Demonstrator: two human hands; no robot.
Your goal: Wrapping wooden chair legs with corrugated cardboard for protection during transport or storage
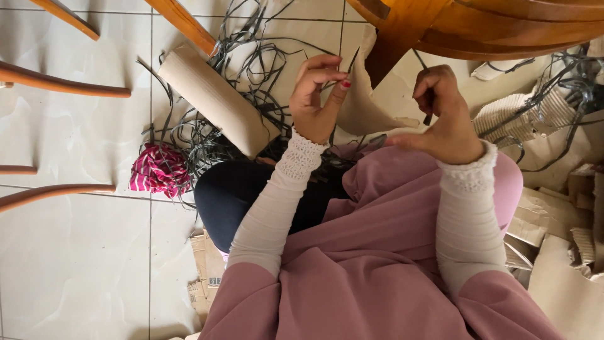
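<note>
Head view: we look down at a seated person in a pink garment over a pale tiled floor [75, 252].
Left hand: our left hand [318, 94] is raised, thumb and fingertips pinched together on a thin dark strip [348, 63].
Right hand: our right hand [443, 113] is closed in a fist around another dark strip [426, 107], thumb lying toward the lap.
Where the strips are: a tangled heap of dark strips [251, 63] lies on the floor just beyond the knees, with a second tangle [566, 82] at right.
Progress: we judge the work mid-course; most strips lie loose in the heaps, and only the pair in hand is being handled. No finished piece shows.
Cardboard roll: a tan tube [214, 97] lies slanted on the floor, touching the strip heap.
Cardboard scraps: torn brown pieces [553, 214] are piled at right; a flattened box [206, 271] with small dark printed marks lies by the left knee.
Cloth: a pink-and-white striped bundle [157, 170] sits beside the heap.
Furniture: wooden table [491, 25] above; chair legs [63, 85] at left.
</note>
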